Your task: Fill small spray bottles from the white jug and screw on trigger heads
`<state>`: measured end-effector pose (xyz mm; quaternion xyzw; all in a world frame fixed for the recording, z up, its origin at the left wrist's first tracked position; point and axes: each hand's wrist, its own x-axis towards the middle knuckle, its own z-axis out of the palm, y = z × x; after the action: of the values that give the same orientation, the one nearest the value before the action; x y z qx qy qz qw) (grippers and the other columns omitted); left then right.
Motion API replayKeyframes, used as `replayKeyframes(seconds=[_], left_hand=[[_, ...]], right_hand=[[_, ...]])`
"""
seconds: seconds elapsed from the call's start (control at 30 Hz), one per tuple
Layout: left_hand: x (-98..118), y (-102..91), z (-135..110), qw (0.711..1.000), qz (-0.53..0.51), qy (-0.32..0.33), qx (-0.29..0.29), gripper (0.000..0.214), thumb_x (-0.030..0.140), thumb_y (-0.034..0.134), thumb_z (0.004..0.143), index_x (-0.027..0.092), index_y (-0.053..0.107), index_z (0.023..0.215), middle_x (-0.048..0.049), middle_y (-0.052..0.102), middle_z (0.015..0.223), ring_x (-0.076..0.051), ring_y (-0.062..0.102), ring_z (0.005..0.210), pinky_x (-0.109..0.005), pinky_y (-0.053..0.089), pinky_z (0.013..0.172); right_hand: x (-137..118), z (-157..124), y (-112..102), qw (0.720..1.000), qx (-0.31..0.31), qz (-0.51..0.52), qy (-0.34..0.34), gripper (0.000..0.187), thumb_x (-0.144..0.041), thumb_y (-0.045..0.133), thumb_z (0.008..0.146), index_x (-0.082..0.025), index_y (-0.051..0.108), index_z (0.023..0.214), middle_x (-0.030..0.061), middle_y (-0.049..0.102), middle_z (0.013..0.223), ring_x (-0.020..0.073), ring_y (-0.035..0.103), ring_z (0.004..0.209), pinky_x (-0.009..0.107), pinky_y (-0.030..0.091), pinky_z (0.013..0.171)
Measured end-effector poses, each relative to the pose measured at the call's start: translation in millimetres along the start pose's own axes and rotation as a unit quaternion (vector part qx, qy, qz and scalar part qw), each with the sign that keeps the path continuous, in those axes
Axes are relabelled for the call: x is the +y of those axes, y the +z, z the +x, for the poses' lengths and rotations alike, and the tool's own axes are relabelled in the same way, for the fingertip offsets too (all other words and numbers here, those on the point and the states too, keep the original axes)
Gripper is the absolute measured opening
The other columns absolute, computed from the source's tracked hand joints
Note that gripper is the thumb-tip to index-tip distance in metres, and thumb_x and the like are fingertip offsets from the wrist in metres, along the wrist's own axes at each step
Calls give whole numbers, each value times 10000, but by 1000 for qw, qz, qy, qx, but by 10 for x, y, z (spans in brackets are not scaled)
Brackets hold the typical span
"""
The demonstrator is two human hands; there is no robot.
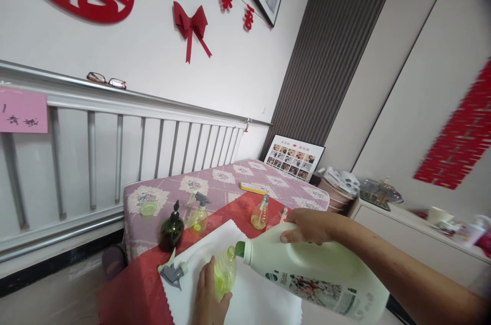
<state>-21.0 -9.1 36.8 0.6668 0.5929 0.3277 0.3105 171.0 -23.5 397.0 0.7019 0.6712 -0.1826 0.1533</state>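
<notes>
My right hand [307, 225] grips the handle of a large pale green detergent jug [307, 274], tilted far over to the left. The jug's dark green spout [240, 248] meets the neck of a small clear yellow-green spray bottle [225, 271], whose top is off. Around that bottle my left hand [213, 289] is wrapped, holding it slightly tilted above the white mat. Yellow-green liquid shows inside the bottle. A grey spray trigger head [173, 273] lies on the mat's left edge. Whether liquid is flowing is too small to tell.
Behind the mat [192, 289] stand a dark green pump bottle [172, 230], a yellow spray bottle [198, 218] and another clear spray bottle [260, 215]. A small green dish [148, 208] and a yellow box [253, 188] lie on the patterned tablecloth [176, 184]. A white cabinet [414, 233] is at right.
</notes>
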Motion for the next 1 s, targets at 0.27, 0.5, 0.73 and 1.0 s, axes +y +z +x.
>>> replayKeyframes(seconds=[0.27,0.5,0.73,1.0], left_hand=[[-16,17,-8,1000,-3,8,13,871,153,551,713,121,153,1487,-134,329,1547,-204,296,1440,-294,263,1185],[-38,32,-5,1000,-4,8,6,873,161,543,722,141,131,1491,-125,306,1566,-199,280,1450,-305,260,1189],[-14,9,-15,1000,-15,5,11,865,148,554,720,109,151,1484,-143,331,1547,-216,292,1440,-307,254,1192],[1,-6,-22,1000,-17,7,12,859,155,548,715,122,156,1480,-135,332,1546,-206,301,1439,-305,264,1189]], right_hand=[[-14,-19,-14,1000,-4,2,-5,426,-635,569,718,-211,528,742,-25,541,622,116,482,481,266,376,469],[-2,-12,-11,1000,0,5,-3,429,-634,578,711,-209,534,739,-16,556,638,122,492,482,271,373,470],[-2,-9,-7,1000,-1,10,0,419,-624,585,709,-211,519,736,-24,540,636,127,499,496,284,403,485],[1,-9,-6,1000,0,7,-3,439,-642,580,704,-208,546,763,-23,549,641,126,505,499,283,404,489]])
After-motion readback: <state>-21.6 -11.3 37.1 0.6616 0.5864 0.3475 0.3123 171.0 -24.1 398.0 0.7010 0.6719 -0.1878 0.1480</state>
